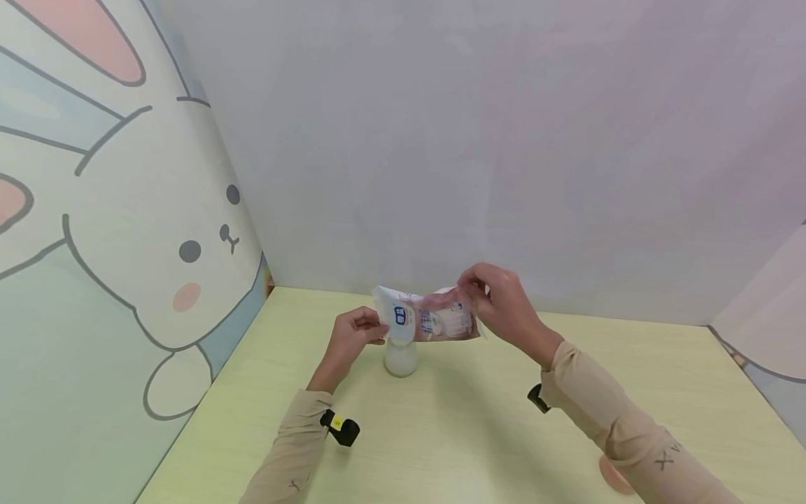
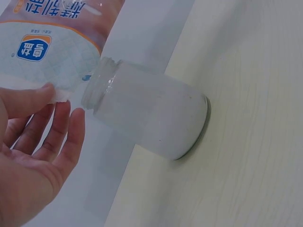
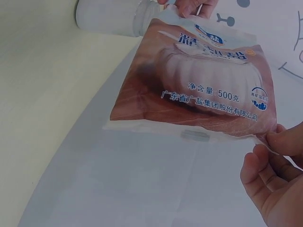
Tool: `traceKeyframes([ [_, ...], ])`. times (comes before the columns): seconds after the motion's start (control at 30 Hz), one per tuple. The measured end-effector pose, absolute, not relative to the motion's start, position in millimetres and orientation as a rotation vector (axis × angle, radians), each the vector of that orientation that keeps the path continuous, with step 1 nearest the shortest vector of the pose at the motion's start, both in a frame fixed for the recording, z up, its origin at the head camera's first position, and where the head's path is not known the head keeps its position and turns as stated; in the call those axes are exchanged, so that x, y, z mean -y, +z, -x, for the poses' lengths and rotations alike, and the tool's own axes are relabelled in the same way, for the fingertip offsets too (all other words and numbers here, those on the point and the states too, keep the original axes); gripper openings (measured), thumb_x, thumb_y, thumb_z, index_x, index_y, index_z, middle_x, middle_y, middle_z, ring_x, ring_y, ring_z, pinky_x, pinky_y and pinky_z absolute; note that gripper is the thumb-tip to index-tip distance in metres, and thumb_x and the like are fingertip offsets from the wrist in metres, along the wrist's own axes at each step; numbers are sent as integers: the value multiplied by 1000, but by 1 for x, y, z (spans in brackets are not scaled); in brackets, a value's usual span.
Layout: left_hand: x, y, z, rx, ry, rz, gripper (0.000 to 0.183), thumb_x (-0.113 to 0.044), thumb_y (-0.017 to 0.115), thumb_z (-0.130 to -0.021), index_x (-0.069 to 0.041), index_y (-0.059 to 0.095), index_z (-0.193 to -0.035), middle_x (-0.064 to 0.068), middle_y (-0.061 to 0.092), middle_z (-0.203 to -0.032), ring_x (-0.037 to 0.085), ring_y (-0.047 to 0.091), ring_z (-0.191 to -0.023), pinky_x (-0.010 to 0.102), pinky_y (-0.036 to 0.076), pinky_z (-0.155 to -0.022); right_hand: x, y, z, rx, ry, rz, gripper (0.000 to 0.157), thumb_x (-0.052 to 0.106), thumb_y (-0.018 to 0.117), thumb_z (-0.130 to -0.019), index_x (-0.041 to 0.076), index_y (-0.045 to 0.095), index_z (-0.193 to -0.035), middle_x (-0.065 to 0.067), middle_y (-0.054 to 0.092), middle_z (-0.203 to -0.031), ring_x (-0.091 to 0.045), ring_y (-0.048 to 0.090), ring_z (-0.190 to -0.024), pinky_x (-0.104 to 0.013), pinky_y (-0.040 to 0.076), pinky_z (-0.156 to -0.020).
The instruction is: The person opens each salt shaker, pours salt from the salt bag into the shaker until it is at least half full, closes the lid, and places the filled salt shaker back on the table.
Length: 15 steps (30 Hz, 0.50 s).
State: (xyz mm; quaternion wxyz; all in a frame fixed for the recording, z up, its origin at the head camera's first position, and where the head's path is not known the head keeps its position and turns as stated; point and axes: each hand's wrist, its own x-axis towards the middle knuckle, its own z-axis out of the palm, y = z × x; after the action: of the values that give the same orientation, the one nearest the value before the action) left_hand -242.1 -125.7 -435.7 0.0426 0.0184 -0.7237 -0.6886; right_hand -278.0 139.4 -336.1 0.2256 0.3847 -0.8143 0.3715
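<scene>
A pink and white plastic bag (image 1: pixel 431 318) with printed text hangs tilted over a small white jar (image 1: pixel 401 357) that stands on the pale yellow table (image 1: pixel 453 434). My left hand (image 1: pixel 354 334) pinches the bag's lower corner (image 2: pixel 57 92) right at the jar's open mouth (image 2: pixel 97 84). My right hand (image 1: pixel 497 297) pinches the bag's raised far end (image 3: pixel 270 139). The jar (image 2: pixel 151 118) looks filled with something white. In the right wrist view the bag (image 3: pixel 203 80) slopes down toward the jar (image 3: pixel 111 16).
A plain grey wall (image 1: pixel 504 140) stands behind the table. A panel with a cartoon rabbit (image 1: pixel 126 231) closes the left side. A small pink round thing (image 1: pixel 613 476) lies on the table by my right forearm.
</scene>
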Motion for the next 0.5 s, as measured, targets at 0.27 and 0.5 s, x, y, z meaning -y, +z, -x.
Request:
traceKeyframes([
  [0.27, 125, -436, 240, 2195, -2104, -66, 15, 2, 70, -82, 5, 65, -96, 17, 68, -94, 31, 66, -84, 46, 56, -75, -140, -336, 278, 2247, 1030, -1059, 15, -8, 61, -84, 7, 65, -86, 0, 62, -80, -10, 50, -65, -27, 45, -53],
  [0.5, 125, -436, 241, 2202, -2105, -74, 13, 3, 70, -82, 4, 66, -94, 15, 68, -91, 29, 66, -82, 41, 57, -73, -139, -336, 277, 2245, 1031, -1064, 16, -8, 60, -84, 7, 65, -85, -1, 63, -80, -11, 50, -65, -27, 45, -53],
])
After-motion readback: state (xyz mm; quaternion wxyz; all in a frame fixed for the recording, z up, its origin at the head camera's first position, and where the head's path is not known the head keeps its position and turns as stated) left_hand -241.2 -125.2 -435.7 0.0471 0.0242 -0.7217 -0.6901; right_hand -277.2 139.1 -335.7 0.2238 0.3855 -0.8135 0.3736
